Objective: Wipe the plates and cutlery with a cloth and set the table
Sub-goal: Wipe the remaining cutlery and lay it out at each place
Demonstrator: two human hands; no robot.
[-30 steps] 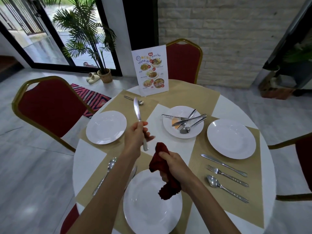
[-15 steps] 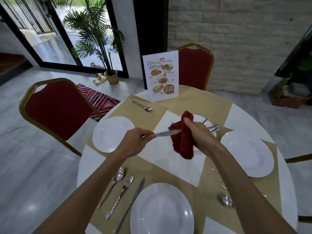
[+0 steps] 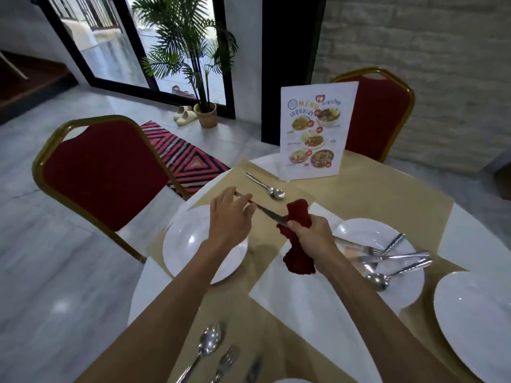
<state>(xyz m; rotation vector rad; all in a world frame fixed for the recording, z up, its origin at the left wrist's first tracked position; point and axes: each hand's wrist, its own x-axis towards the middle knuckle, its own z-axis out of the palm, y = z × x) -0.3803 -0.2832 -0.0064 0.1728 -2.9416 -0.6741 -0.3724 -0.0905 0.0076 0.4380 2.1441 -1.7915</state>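
**Knife (image 3: 269,214) clasped in red cloth (image 3: 300,261) for wiping**

Seen from my remote station, the knife hung in the air over the tan placemat (image 3: 304,186). It sat between the left plate (image 3: 188,244) and the lone spoon (image 3: 266,187) and touched neither. My left hand (image 3: 229,217) pinched the handle end with its fingers curled over it, so the blade pointed right and slightly down into the cloth. My right hand (image 3: 312,233) was closed round the cloth, which was folded about the blade's tip, and the loose end dangled below the fist. I judged that this two-handed hold served the wipe: one hand fixed the knife while the other pressed fabric on both faces of the blade. The centre plate (image 3: 401,288) carried a heap of cutlery (image 3: 392,258), forks and a spoon among it, presumably awaiting its turn. At the near edge, a near spoon (image 3: 206,346) and near fork (image 3: 225,360) lay side by side as a finished setting. The lone spoon beside the left plate suggested that this knife was meant for that place. The menu card (image 3: 315,134) stood upright beyond.
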